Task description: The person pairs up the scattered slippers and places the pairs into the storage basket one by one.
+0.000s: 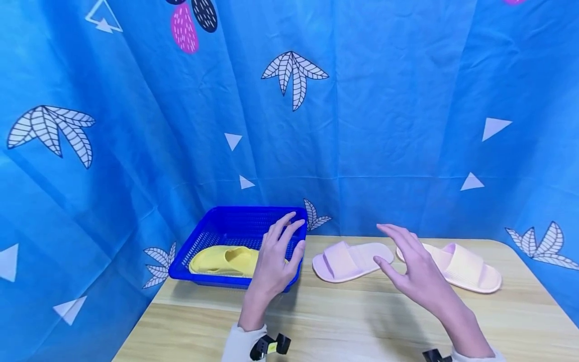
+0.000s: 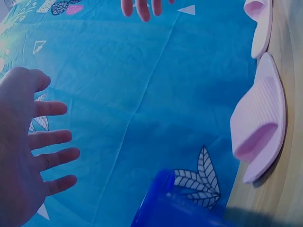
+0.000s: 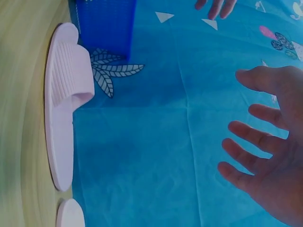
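My left hand (image 1: pixel 274 259) hovers in front of the right side of a blue plastic basket (image 1: pixel 181 261), fingers spread and holding nothing. Inside the basket lies a yellow slipper (image 1: pixel 217 260), partly hidden by that hand. To the right, my right hand (image 1: pixel 413 271) hangs in the air with its fingers apart, also holding nothing. One pink slipper (image 1: pixel 341 261) lies on the table between the two hands, its toe pointing left. A second pink slipper (image 1: pixel 466 266) lies farther right, toe to the right, its heel end partly behind my right hand.
The light wooden table (image 1: pixel 344 322) ends at a blue patterned curtain (image 1: pixel 384 125) along the back and both sides. The basket stands at the table's back left. A black strap device (image 1: pixel 270 347) sits on the left wrist.
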Demonstrator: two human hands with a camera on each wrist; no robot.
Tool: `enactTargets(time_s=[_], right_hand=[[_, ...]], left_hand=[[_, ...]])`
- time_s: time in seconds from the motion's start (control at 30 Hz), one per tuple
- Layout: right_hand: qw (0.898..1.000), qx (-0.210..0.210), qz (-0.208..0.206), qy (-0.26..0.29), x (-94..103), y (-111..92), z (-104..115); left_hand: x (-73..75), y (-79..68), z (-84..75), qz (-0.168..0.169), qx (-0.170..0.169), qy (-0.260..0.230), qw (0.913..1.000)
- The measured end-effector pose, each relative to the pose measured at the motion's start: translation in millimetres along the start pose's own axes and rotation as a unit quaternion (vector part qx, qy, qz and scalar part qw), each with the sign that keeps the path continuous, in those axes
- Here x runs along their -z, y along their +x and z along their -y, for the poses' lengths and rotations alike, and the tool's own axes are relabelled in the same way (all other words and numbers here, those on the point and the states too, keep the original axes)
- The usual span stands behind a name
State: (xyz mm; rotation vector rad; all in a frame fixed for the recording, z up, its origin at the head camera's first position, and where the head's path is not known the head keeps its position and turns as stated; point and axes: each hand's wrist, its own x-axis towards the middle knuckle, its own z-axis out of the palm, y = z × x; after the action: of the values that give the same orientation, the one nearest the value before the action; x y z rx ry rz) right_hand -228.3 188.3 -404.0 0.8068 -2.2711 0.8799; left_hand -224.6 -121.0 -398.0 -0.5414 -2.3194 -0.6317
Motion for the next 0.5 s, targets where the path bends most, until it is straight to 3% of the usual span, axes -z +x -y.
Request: enactTargets(time_s=[0.5], right_hand=[[0.999,-0.030,-0.017,0.011,34.4,-1,-20]], left_hand=[[-27.0,16.8,-23.6,0.008,-0.003,-0.021,0.9997]])
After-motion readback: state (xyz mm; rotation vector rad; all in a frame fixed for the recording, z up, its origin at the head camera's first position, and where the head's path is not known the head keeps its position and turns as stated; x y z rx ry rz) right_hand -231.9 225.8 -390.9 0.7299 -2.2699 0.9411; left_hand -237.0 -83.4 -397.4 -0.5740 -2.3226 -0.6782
